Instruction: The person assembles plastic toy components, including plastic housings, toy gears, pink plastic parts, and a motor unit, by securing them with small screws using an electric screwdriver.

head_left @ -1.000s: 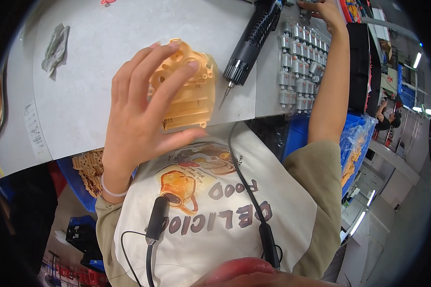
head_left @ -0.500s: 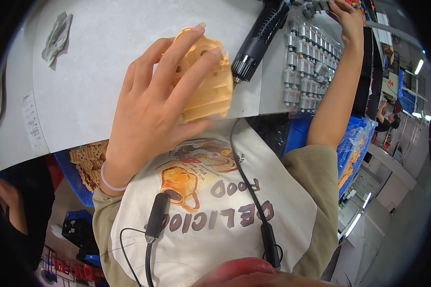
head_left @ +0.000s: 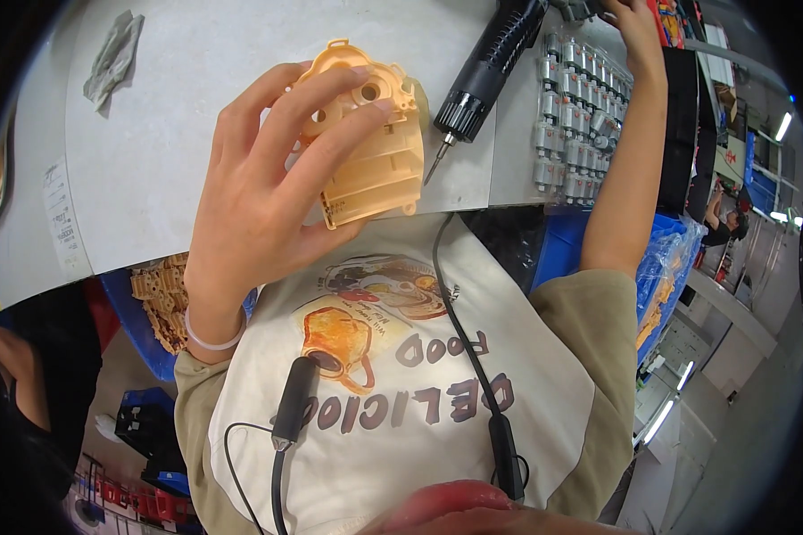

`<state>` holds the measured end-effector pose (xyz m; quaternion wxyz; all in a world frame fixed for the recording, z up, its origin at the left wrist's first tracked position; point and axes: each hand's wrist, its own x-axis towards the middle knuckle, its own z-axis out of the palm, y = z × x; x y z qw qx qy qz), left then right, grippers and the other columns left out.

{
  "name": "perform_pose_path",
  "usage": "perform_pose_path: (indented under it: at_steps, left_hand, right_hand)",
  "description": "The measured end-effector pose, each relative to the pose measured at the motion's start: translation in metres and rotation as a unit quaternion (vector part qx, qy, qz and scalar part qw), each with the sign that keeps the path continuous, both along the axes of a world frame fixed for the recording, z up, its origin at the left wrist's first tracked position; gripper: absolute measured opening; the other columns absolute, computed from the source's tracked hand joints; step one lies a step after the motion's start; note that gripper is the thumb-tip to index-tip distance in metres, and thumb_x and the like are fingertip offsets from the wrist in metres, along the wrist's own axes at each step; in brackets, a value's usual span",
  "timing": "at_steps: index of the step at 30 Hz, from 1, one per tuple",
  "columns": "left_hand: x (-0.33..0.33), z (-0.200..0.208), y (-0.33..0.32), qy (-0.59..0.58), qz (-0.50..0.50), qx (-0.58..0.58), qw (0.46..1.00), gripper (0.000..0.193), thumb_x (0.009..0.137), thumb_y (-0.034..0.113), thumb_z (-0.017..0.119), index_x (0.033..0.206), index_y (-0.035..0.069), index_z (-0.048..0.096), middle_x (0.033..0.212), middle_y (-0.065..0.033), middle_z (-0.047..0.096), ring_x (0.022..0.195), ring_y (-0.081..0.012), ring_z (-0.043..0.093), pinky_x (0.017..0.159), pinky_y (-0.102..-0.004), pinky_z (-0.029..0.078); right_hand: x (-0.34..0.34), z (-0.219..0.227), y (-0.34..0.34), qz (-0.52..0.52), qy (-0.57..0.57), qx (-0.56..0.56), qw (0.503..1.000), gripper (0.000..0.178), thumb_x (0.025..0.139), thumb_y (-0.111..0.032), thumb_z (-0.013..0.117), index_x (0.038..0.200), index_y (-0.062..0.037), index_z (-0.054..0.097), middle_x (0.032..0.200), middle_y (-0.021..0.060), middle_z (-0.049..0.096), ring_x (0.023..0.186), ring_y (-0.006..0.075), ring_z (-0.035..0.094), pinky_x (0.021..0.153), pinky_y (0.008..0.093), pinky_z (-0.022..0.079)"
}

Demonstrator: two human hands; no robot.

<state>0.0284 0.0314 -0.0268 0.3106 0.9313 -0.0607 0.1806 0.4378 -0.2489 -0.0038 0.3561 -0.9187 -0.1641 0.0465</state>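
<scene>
My left hand (head_left: pixel 272 169) grips a light-orange plastic housing (head_left: pixel 379 169) above the table's near edge. Its fingers spread over the top, and the thumb is by the lower edge. The housing's ribbed, hollow side with round holes faces up. My right hand (head_left: pixel 635 31) reaches to the far right beside dark grey parts (head_left: pixel 578 9); its fingertips are partly cut off by the picture's upper edge, so its grip is hidden. Between the hands a black electric screwdriver (head_left: pixel 486 76) hangs or leans with its bit (head_left: pixel 437 160) pointing down, just right of the housing.
A clear tray of several small silver motors (head_left: pixel 571 134) sits under my right forearm. A crumpled grey cloth (head_left: pixel 113 61) lies on the white table (head_left: pixel 169 205) at the left. Blue bins (head_left: pixel 138 325) with orange parts stand below the table edge on both sides. Another person is far right.
My left hand has drawn slightly left and tilted the housing so its inner side shows more. The screwdriver bit now shows clear of it. My right hand has moved farther up toward the picture's edge.
</scene>
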Motion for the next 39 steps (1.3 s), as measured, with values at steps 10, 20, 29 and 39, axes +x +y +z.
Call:
perform_pose_path:
  at_steps: [10, 20, 29, 39]
  left_hand:
    - [-0.001, -0.019, -0.008, -0.057, 0.021, -0.041, 0.997, 0.078, 0.056, 0.021, 0.087, 0.131, 0.021, 0.065, 0.139, -0.0011, 0.056, 0.123, -0.0328, 0.05, 0.099, -0.0433, 0.047]
    - [0.001, -0.018, -0.006, -0.053, 0.014, -0.04, 0.998, 0.082, 0.052, 0.018, 0.088, 0.131, 0.021, 0.064, 0.14, -0.001, 0.055, 0.124, -0.0339, 0.05, 0.1, -0.0439, 0.048]
    - [0.002, -0.021, -0.005, -0.067, 0.012, -0.039, 0.997, 0.083, 0.051, 0.017, 0.088, 0.131, 0.02, 0.064, 0.139, -0.0018, 0.055, 0.123, -0.0343, 0.05, 0.095, -0.0422, 0.052]
    - [0.003, -0.019, -0.005, -0.065, 0.012, -0.043, 0.997, 0.085, 0.05, 0.014, 0.087, 0.131, 0.02, 0.064, 0.138, -0.0018, 0.056, 0.123, -0.0344, 0.051, 0.094, -0.042, 0.053]
  right_hand:
    - [-0.011, -0.019, 0.038, 0.224, -0.117, -0.214, 0.944, 0.064, 0.082, -0.032, 0.076, 0.138, -0.0073, 0.056, 0.134, 0.0231, 0.052, 0.121, 0.0384, 0.055, 0.102, 0.0425, 0.046]
    - [-0.01, -0.022, 0.035, 0.099, -0.201, -0.22, 0.949, 0.056, 0.083, -0.04, 0.076, 0.12, -0.0012, 0.061, 0.107, 0.0237, 0.066, 0.102, 0.0366, 0.065, 0.088, 0.0415, 0.051]
    - [0.021, -0.044, 0.014, 0.138, -0.237, -0.114, 0.955, 0.041, 0.082, -0.027, 0.079, 0.112, -0.0015, 0.067, 0.093, 0.0154, 0.073, 0.085, 0.0232, 0.071, 0.077, 0.0342, 0.055]
    - [0.028, -0.046, 0.01, 0.095, -0.139, -0.016, 0.986, 0.029, 0.083, -0.018, 0.075, 0.107, -0.0013, 0.072, 0.088, 0.0076, 0.074, 0.075, 0.0135, 0.066, 0.07, 0.0273, 0.052]
